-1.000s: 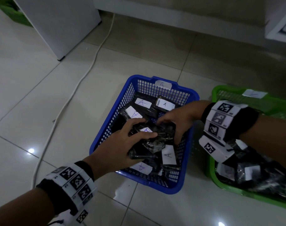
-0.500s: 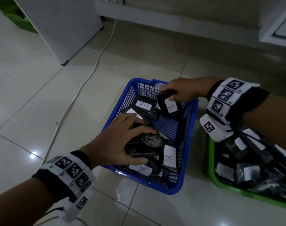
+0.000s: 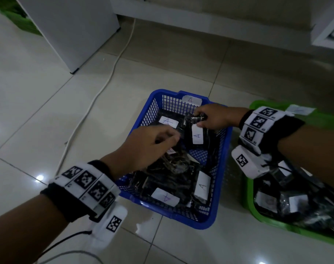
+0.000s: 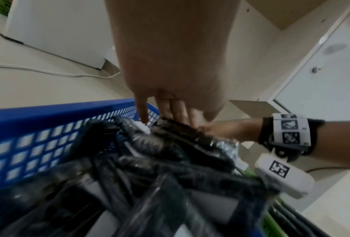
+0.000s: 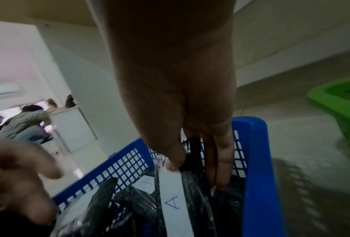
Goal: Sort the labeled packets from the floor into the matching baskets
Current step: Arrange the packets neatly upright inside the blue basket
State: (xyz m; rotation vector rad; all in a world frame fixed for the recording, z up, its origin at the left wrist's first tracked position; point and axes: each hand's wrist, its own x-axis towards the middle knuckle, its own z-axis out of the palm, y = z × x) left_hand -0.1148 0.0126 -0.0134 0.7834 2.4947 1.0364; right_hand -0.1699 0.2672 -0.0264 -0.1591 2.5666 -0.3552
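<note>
Reaching into the blue basket, both hands work among dark plastic packets with white "A" labels. Right hand pinches the top edge of one packet between thumb and fingers; the packet hangs below the grip, upright, over the basket's far right corner, its label facing up. Left hand has its fingers curled down onto a bunch of packets in the basket's middle, gripping them; the bunch lies beneath the fingertips. A green basket with more packets stands just beside the blue one on the tiled floor.
</note>
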